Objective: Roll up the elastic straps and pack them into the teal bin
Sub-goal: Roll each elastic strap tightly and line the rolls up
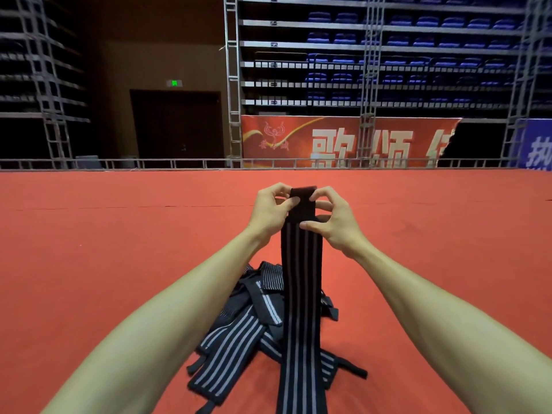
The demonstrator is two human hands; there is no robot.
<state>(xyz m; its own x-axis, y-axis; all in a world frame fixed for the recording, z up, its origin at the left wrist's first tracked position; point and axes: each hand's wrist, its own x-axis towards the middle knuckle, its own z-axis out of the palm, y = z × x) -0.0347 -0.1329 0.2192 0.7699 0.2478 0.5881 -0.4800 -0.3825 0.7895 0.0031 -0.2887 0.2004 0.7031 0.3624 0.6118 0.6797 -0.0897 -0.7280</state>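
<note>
Carpet: a red carpet (119,264) covers the floor from the near edge out to a low metal rail (149,163) that runs across the whole view.
Stands: tiers of folded blue seats (418,40) rise behind the rail on the right. Upright metal trusses (234,70) stand in front of them.
Banner: a red banner (328,138) with large pale characters hangs below the seats. Its right edge is torn.
Door: a dark double door (176,127) is set in the brown wall to the left of the banner.
Held strap: a black elastic strap (301,294) with grey lengthwise stripes is held up at centre. It runs from the hands down past the bottom edge and crosses in front of the pile. Its top end is plain black and stands just above the fingers.
Pile: a heap of loose straps (239,333), also black with grey stripes, lies tangled on the carpet between the forearms and under the held strap.
Left hand: the left hand (273,212) grasps the left side of the plain black end, fingers curled behind it and thumb pressed on its front.
Right hand: the right hand (334,225) pinches the right side of the same end, with its thumb lying where the stripes begin.
Sign: a small green lit exit sign (174,83) is mounted above the door.
</note>
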